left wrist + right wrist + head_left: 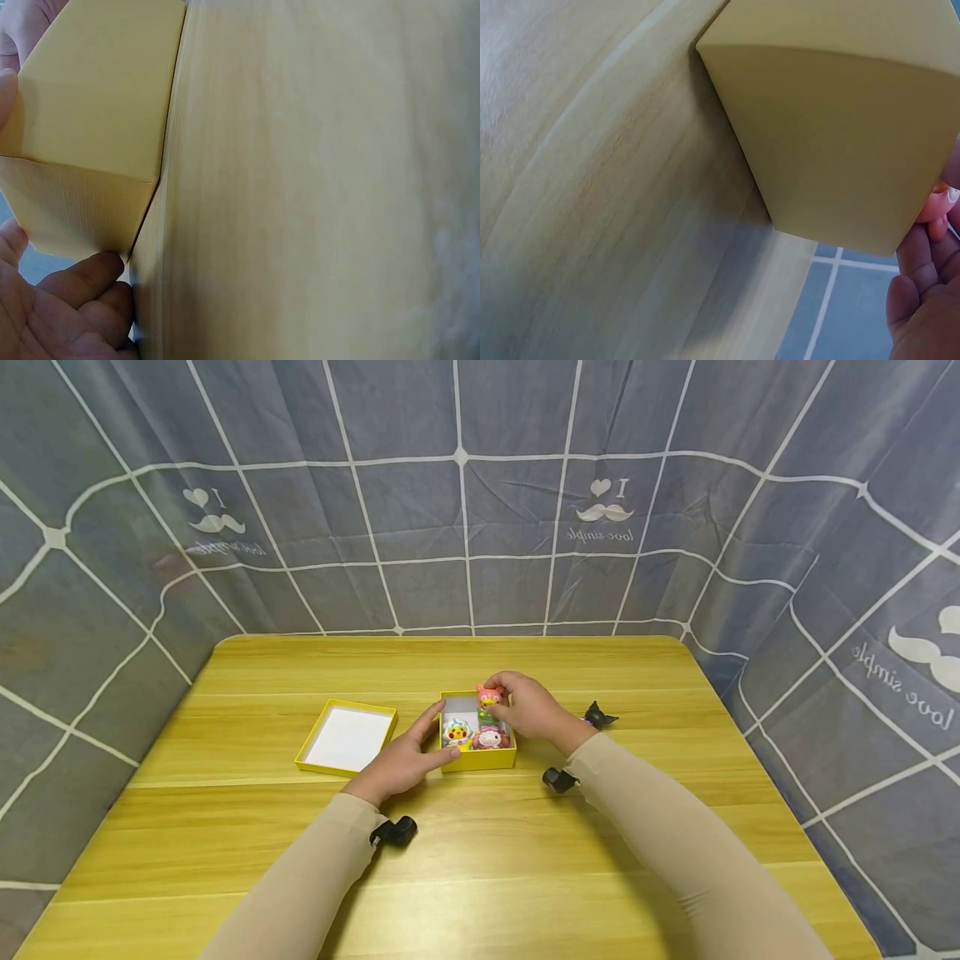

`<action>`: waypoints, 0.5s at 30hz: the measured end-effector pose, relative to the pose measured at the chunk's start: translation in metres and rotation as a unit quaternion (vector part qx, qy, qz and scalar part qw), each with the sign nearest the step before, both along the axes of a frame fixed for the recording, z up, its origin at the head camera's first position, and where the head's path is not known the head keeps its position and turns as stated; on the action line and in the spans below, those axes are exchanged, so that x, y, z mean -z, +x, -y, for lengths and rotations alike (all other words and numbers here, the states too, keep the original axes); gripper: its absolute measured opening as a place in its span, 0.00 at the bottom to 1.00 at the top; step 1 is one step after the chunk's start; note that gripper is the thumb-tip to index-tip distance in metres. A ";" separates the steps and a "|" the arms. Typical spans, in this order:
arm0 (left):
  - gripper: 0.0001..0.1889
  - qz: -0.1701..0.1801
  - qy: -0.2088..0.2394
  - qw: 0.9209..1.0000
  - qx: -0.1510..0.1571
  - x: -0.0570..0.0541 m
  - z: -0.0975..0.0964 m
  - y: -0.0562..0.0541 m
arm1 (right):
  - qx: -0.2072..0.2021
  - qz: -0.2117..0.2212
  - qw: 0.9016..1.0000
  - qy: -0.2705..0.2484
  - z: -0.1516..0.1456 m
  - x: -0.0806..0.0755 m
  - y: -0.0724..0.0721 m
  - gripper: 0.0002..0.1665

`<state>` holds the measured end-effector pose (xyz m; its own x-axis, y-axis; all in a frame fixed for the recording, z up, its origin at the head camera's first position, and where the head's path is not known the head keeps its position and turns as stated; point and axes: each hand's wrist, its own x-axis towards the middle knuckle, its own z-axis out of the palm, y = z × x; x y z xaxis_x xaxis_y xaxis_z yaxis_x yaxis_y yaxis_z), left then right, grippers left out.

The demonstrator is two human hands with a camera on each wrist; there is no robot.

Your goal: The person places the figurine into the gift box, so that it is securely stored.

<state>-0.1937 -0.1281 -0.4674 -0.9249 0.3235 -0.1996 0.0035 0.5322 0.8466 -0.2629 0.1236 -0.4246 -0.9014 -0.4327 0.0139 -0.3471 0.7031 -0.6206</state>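
A shallow yellow box point(477, 762) stands open on the table, a Pikachu figurine point(457, 734) in its front left and a pink-and-white figurine point(491, 740) in its front right. My left hand point(401, 762) grips the box's left side, thumb over the front rim, fingers along the side wall. In the left wrist view its fingertips touch the yellow wall. My right hand point(530, 708) pinches a pink-eared figurine point(487, 697) upright at the box's back right. Part of that figurine's pink shows beside the fingers in the right wrist view.
The yellow lid point(348, 739) lies left of the box, white inside facing up. A black figurine point(599, 717) lies right of the box, partly behind the right wrist. A grey checked curtain point(420, 543) hangs behind the wooden table point(465, 877).
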 end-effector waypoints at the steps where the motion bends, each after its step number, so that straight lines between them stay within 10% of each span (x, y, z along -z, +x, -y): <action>1: 0.49 -0.001 0.001 1.000 0.000 0.000 0.000 0.000 | -0.002 -0.003 1.000 0.002 0.000 0.000 0.000 0.21; 15: 0.49 0.000 0.005 1.000 0.005 0.000 0.000 0.000 | -0.006 -0.014 1.000 0.012 0.001 0.001 0.002 0.22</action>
